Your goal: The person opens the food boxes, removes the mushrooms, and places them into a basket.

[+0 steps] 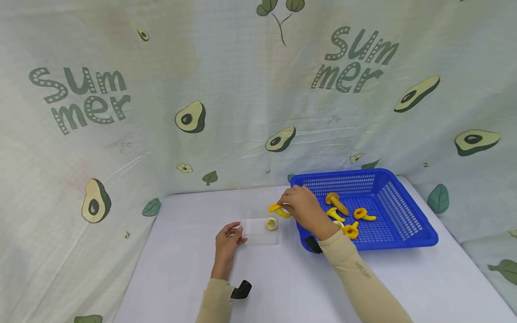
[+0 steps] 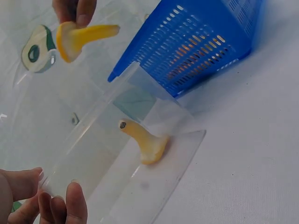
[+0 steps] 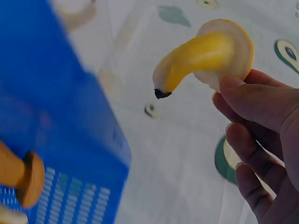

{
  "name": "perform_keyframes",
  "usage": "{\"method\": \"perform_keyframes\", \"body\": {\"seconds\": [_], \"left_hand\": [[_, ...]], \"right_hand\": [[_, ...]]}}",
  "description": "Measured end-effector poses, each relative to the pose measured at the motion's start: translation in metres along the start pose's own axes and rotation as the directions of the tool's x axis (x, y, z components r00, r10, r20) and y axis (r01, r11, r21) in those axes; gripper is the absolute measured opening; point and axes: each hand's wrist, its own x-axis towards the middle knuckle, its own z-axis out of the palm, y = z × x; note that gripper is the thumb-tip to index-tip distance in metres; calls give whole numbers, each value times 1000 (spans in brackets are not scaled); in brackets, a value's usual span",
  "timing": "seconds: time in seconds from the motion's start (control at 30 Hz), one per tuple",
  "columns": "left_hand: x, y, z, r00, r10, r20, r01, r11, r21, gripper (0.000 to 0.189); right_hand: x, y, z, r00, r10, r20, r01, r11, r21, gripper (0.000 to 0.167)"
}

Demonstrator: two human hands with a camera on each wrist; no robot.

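Observation:
My right hand point(image 1: 304, 207) pinches a yellow mushroom point(image 3: 201, 56) by the rim of its cap, in the air beside the blue basket's near-left corner. Its curved stem has a dark tip. On the table, my left hand point(image 1: 227, 246) grips the left edge of a clear plastic box point(image 1: 262, 239), thumb on one side and fingers on the other in the left wrist view. A pale yellow mushroom point(image 2: 145, 142) lies inside the box towards its right side; the head view shows it as a small cream round point(image 1: 271, 224).
A blue perforated basket point(image 1: 404, 243) stands right of the box. Several mushrooms lie in it, among them a brown one point(image 1: 337, 204) and a yellow one point(image 1: 363, 214). Behind the white table point(image 1: 181, 224) hangs a printed curtain point(image 1: 234, 112).

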Motion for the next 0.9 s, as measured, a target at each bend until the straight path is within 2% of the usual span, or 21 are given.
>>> {"method": "perform_keyframes", "body": {"seconds": [0.23, 0.5, 0.67, 0.9], "left_hand": [[-1, 0, -1, 1000, -6, 2, 6, 1000, 4, 36], [0, -1, 0, 1000, -5, 3, 5, 1000, 7, 35], [0, -1, -1, 1000, 2, 9, -2, 1000, 8, 36], [0, -1, 1, 1000, -11, 13, 10, 1000, 10, 38]], "right_hand": [[-26, 22, -29, 998, 33, -49, -34, 999, -31, 14], [-51, 50, -44, 992, 54, -112, -59, 997, -40, 16], [-62, 64, -49, 988, 104, -113, -113, 991, -75, 15], [-72, 76, -57, 984, 164, -66, -171, 978, -121, 15]]}}
